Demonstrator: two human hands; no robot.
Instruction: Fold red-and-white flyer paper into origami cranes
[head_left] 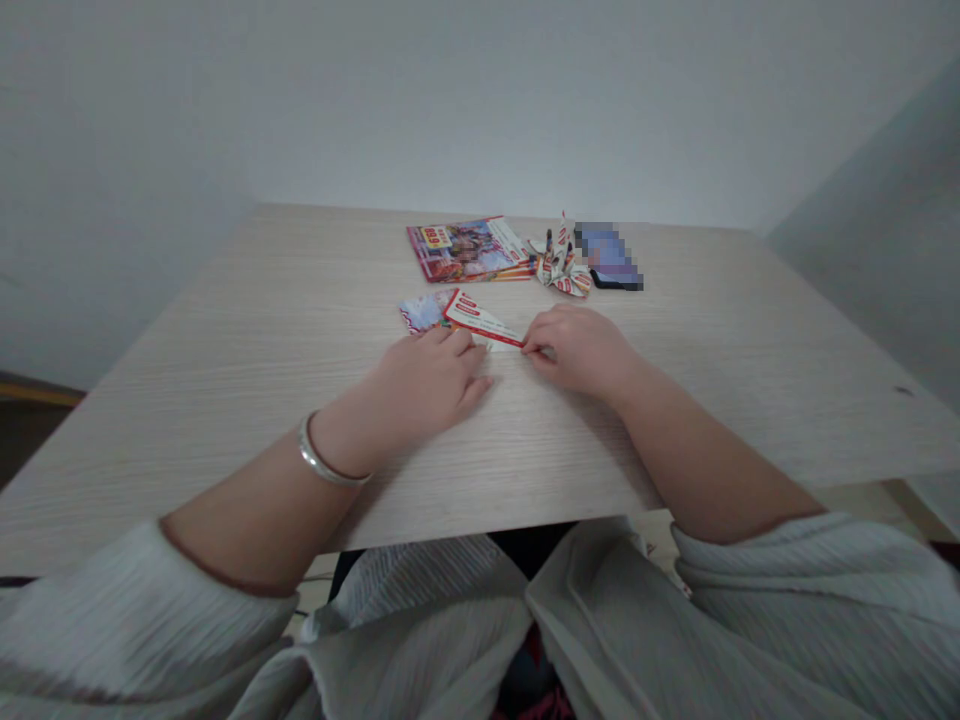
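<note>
A folded piece of printed flyer paper (465,315), red, white and blue, lies on the light wooden table (262,330). My left hand (424,385) lies over its near edge with the fingers pressed flat on it. My right hand (577,350) is curled, its fingertips pinching the paper's right tip against the table. A silver bangle (326,460) sits on my left wrist.
Farther back lie a colourful flyer (465,250), a folded paper crane (562,265) made of the same print, and a dark phone (611,260) with a blurred screen. White walls close the table at the back and right. My grey sleeves hang below the near edge.
</note>
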